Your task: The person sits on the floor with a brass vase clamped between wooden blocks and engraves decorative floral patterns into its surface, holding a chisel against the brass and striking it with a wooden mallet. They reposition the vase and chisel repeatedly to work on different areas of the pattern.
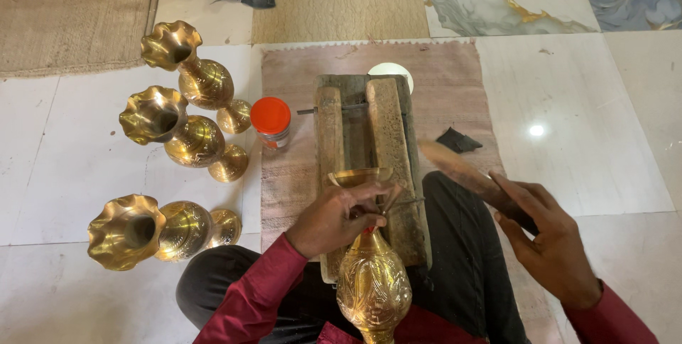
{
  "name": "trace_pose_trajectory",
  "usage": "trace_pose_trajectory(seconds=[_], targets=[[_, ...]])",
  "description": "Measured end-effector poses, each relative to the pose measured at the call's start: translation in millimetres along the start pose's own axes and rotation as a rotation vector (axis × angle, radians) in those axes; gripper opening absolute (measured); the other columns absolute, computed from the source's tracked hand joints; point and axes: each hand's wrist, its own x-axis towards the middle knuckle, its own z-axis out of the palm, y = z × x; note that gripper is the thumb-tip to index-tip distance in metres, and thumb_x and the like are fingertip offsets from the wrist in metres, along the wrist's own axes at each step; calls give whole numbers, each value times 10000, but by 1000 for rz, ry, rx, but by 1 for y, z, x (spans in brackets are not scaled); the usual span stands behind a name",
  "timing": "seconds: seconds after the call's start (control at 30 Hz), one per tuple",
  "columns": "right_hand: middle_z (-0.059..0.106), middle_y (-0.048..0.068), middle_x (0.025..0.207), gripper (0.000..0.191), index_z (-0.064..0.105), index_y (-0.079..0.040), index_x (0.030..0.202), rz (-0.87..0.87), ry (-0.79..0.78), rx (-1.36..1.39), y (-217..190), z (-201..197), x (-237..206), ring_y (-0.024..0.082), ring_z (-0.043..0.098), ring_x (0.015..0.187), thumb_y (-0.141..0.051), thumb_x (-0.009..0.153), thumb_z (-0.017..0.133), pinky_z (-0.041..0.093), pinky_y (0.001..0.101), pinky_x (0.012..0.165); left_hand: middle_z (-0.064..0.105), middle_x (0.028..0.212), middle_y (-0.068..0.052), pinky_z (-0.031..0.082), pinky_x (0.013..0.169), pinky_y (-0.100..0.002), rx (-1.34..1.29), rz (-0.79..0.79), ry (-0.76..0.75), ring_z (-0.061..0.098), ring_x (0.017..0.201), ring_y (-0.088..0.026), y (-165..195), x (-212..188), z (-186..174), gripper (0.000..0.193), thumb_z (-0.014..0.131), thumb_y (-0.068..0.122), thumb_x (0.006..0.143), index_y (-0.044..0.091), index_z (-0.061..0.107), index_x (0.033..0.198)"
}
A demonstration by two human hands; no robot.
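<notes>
A brass vase [374, 286] with an engraved round belly lies pointing away from me, its flared mouth resting on a worn wooden block [387, 131]. My left hand [334, 217] grips the vase at its narrow neck and also pinches a thin metal tool against it. To the right, my right hand [547, 239] is shut on the handle of a wooden mallet [462, 171], whose blurred head hovers above the block's right edge.
Three finished brass vases [186, 67] [174, 132] [153, 229] stand on the white floor at left. A small jar with an orange lid [271, 121] sits beside the block on a faded mat [455, 81]. A black scrap [457, 140] lies near the mallet.
</notes>
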Motion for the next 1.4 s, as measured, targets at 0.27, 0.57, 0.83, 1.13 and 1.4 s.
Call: trace_pose_trajectory(seconds=[0.27,0.57,0.83,1.13,1.4], targets=[[672,93,1208,663,546,-172,1490,61,-47,24,18,0,-5,190,718,1033,9,865,674,588,314,824,800,1044,-113,620,864,-372,-14,-24,-21,790,900,-183,5,9,-1,583,775,208,876,132,582,1421],[673,138,1200,626,569,-160,1441,-23,21,-76,33,5,-5,270,671,1054,-8,846,693,603,351,801,769,1129,-100,630,816,-367,-5,-3,-50,784,850,-170,13,15,-5,598,776,186,852,126,586,1415],[646,100,1231,651,561,-185,1450,163,22,157,25,7,-14,227,703,1048,39,846,658,628,334,827,802,970,-90,626,748,-356,-5,16,-150,773,770,-156,17,21,-10,621,760,200,863,205,574,1456],[654,80,1188,653,526,-177,1473,137,-67,72,11,1,-16,192,716,1009,15,862,649,637,316,761,717,1209,-135,605,893,-406,-109,96,-11,784,873,-202,-1,10,1,543,770,214,909,123,591,1413],[694,63,1143,681,541,-209,1465,113,-194,16,19,2,8,179,730,922,-21,827,690,638,312,744,747,1109,-93,647,840,-367,-169,-103,26,750,879,-164,2,3,6,544,776,155,864,123,598,1377]])
